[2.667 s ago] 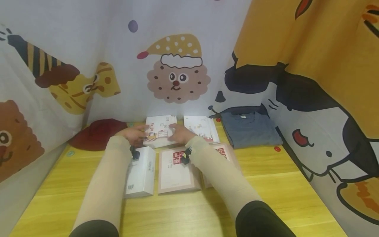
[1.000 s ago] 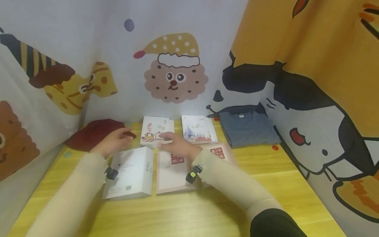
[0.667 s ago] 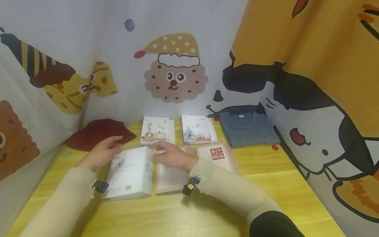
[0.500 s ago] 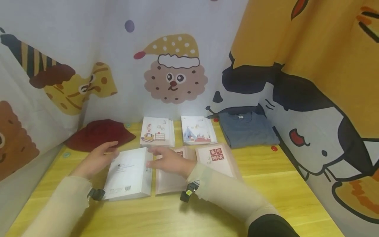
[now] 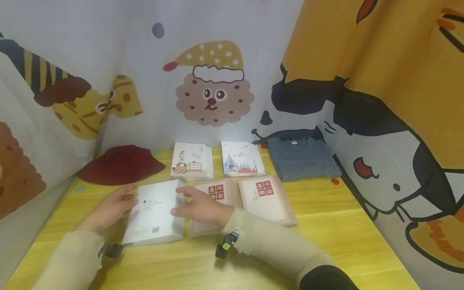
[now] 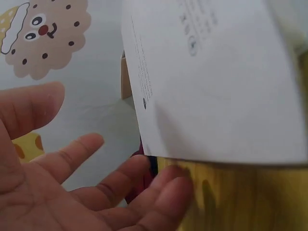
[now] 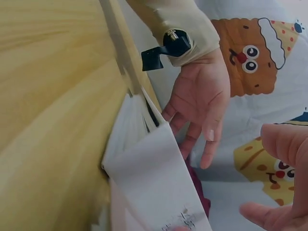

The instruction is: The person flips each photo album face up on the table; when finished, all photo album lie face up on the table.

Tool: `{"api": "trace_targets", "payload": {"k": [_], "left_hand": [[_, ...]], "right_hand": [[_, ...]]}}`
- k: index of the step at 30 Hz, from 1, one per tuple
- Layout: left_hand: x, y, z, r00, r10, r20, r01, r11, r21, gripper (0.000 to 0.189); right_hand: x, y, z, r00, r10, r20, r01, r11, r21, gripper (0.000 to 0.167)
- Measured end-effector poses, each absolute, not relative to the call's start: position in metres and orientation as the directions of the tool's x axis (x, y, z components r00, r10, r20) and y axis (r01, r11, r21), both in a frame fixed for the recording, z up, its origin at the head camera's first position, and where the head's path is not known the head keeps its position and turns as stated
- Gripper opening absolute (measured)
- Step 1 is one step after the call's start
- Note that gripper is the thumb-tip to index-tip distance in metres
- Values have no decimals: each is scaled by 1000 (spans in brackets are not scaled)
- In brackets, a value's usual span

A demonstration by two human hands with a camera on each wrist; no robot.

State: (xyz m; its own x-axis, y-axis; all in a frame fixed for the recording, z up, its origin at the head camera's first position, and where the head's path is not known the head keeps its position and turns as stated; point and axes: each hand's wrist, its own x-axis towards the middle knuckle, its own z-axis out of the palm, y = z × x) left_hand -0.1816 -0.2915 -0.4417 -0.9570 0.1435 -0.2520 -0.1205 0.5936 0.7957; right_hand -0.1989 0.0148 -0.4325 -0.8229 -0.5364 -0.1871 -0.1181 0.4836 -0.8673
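A thick white book (image 5: 154, 213) lies on the yellow wood-grain table, back cover up, with small print and a barcode. My left hand (image 5: 112, 207) is at its left edge, fingers loosely bent; in the left wrist view the fingertips (image 6: 175, 192) are close to the cover's edge, and I cannot tell whether they touch. On the spine side is my right hand (image 5: 203, 205), thumb and forefinger spread apart, fingertips at the book's right edge. In the right wrist view a fingertip (image 7: 180, 229) shows at the spine (image 7: 159, 178). Neither hand grips the book.
Two pink-bordered books, one part-covered by my right hand (image 5: 217, 189) and another (image 5: 266, 205), lie to the right. Behind are two picture-covered books (image 5: 192, 161) (image 5: 241, 159), a dark red hat (image 5: 121, 165) and a folded blue-grey shirt (image 5: 302, 159). A printed curtain (image 5: 145, 60) hangs behind.
Both hands were at the back-left picture-covered book; they left it there and came down towards me to either side of the white book. The books have hardly moved.
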Motion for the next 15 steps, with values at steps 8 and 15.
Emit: {"api": "trace_targets", "payload": {"k": [8,15], "left_hand": [[-178,-292,-440,-920,125,-370,-221,615,757,79],[-174,-291,-446,-903,161,-398,-253,550,796,77]], "right_hand": [[-190,6,-443,-822,-534,-199,-101,480,-871,77],[-182,0,-444,-823,-538,-181,-159,525,-836,81]]}}
